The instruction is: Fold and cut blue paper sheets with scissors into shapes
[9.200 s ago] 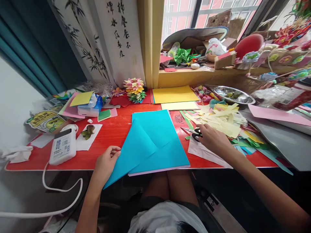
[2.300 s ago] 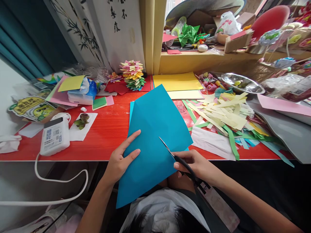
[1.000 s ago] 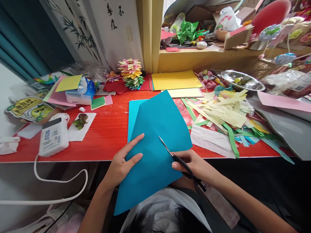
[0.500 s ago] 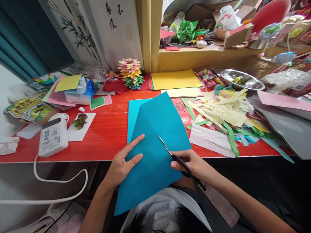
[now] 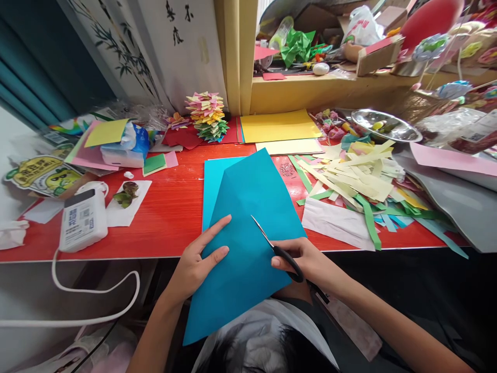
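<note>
A large sheet of blue paper (image 5: 248, 197) slants over the table's front edge, its lower part above my lap. My left hand (image 5: 202, 259) holds the sheet at its left edge, with thumb and forefinger stretched across the top face; the other fingers are hidden. Under its upper left side lies more blue paper (image 5: 212, 181). My right hand (image 5: 301, 259) is closed around black-handled scissors (image 5: 287, 259) at the sheet's right edge. The blades appear closed and point up and left over the paper.
Cut paper strips (image 5: 361, 176) pile up at the right, near a metal bowl (image 5: 384, 126). Behind lie yellow sheets (image 5: 281, 126) and a folded-paper stack (image 5: 207, 116). A white power strip (image 5: 83, 220) stands at the left on the red table (image 5: 166, 212).
Almost nothing differs. The view has shifted very slightly; both hands, the blue paper and the scissors keep their places.
</note>
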A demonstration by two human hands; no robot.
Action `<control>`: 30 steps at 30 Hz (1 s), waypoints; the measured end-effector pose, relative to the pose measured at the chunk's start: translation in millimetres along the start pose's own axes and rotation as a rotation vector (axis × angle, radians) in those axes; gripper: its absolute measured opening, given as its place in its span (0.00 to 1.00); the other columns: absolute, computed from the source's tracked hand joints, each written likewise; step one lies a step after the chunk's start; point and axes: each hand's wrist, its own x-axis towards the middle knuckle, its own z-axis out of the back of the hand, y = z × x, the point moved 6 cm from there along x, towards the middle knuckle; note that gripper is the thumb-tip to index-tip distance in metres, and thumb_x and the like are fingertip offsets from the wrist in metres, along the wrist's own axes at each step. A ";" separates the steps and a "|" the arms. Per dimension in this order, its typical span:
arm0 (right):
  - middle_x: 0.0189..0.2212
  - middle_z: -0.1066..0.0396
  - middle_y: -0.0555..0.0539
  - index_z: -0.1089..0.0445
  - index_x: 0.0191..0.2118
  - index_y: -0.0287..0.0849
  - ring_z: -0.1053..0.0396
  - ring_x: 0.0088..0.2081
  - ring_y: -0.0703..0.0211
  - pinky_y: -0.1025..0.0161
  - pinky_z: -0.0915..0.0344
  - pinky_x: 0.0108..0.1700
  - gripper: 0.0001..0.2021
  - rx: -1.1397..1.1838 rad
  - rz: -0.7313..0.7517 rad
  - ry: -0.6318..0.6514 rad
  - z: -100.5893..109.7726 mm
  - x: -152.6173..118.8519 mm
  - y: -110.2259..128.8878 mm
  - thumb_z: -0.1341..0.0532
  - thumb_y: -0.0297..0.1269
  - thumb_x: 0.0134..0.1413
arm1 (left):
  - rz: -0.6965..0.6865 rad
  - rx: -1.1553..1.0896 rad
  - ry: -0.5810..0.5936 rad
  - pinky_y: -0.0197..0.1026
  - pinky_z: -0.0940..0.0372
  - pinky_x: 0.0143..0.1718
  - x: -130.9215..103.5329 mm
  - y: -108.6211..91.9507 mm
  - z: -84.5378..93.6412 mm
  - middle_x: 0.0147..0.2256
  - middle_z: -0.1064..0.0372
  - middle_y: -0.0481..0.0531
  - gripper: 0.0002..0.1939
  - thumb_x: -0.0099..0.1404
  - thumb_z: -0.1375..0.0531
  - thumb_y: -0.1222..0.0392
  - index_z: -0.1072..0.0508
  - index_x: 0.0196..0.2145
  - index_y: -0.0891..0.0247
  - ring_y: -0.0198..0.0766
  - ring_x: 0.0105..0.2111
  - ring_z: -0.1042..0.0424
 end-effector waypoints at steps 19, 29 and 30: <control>0.33 0.28 0.48 0.25 0.43 0.41 0.33 0.36 0.58 0.63 0.36 0.41 0.18 0.046 -0.018 -0.031 -1.8 1.8 1.0 0.33 0.43 0.45 | 0.009 0.077 0.046 0.43 0.31 0.48 -2.0 -1.1 -6.1 0.61 0.47 0.44 0.27 0.61 0.44 0.47 0.40 0.58 0.49 0.48 0.57 0.41; 0.21 0.38 0.54 0.27 0.28 0.39 0.42 0.25 0.67 0.67 0.41 0.31 0.13 0.109 -0.047 -0.084 0.2 3.9 -3.0 0.30 0.42 0.38 | 0.014 0.006 0.053 0.43 0.31 0.47 -2.6 0.3 -9.3 0.60 0.45 0.43 0.26 0.61 0.43 0.48 0.38 0.57 0.48 0.48 0.56 0.39; 0.20 0.40 0.55 0.28 0.26 0.39 0.44 0.24 0.67 0.67 0.42 0.30 0.13 0.097 -0.046 -0.096 0.7 3.8 -2.8 0.30 0.43 0.37 | 0.011 0.013 0.051 0.43 0.31 0.47 -2.8 0.3 -9.5 0.60 0.45 0.43 0.26 0.61 0.44 0.48 0.38 0.57 0.48 0.48 0.56 0.39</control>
